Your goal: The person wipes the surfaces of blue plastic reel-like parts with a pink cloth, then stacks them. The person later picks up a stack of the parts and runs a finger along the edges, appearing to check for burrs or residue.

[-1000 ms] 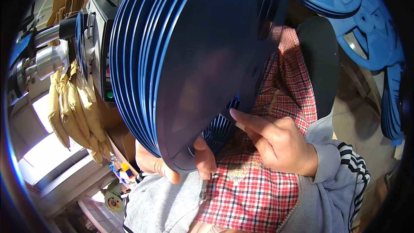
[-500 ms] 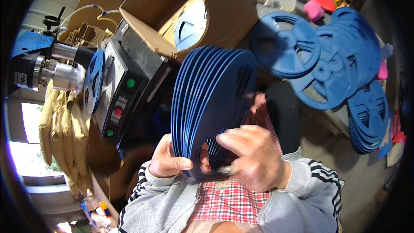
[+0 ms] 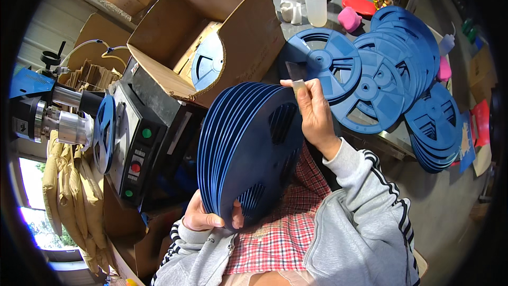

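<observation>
My left hand (image 3: 202, 215) grips the lower edge of a stack of dark blue plastic reels (image 3: 259, 151), its fingers reaching through a cutout in the front disc. The stack stands upright and tilted before my body, its thin rims fanned slightly apart. At the stack's upper right edge, my right hand (image 3: 317, 117) is closed around a small knife (image 3: 294, 71) with a flat dark blade and pale handle. The blade points up and left, just above the rims; whether it touches them I cannot tell.
An open cardboard box (image 3: 248, 37) with a blue reel inside stands ahead. To the left is a machine (image 3: 69, 124) holding one reel, beside a control box (image 3: 135, 151) with coloured buttons. Blue reels (image 3: 373, 82) lie piled on the right-hand table near a clear bottle (image 3: 316, 8).
My right hand has risen from the stack's lower cutout to its upper right edge, bringing the knife into clear sight. My left hand keeps its hold. The whole view has shifted.
</observation>
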The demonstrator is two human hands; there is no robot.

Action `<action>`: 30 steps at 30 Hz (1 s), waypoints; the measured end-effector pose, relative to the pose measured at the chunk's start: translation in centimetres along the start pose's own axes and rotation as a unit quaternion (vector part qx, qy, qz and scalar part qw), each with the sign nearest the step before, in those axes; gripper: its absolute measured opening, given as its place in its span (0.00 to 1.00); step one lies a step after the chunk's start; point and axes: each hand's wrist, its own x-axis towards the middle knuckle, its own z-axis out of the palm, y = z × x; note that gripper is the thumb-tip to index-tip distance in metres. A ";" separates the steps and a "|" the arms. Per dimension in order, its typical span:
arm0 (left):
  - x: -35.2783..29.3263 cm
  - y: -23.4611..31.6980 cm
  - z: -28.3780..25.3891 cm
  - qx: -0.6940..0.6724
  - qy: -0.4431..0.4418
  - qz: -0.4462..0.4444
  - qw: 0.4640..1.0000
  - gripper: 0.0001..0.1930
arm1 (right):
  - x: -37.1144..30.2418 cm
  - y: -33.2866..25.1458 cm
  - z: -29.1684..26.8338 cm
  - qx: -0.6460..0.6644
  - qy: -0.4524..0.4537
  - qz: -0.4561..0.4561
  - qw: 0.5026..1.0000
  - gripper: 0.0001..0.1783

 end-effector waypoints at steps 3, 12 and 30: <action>-1.1 0.0 -0.5 0.001 0.023 0.011 1.000 0.25 | -1.5 7.7 0.6 0.038 0.042 0.074 0.996 0.16; -2.0 -0.5 -1.6 -0.015 0.029 0.037 0.999 0.26 | -7.9 8.2 0.2 0.078 0.150 0.154 0.974 0.14; 4.0 -1.7 -5.4 0.545 -0.289 0.010 0.787 0.21 | -2.7 -5.7 -1.8 0.621 -0.260 0.337 0.658 0.23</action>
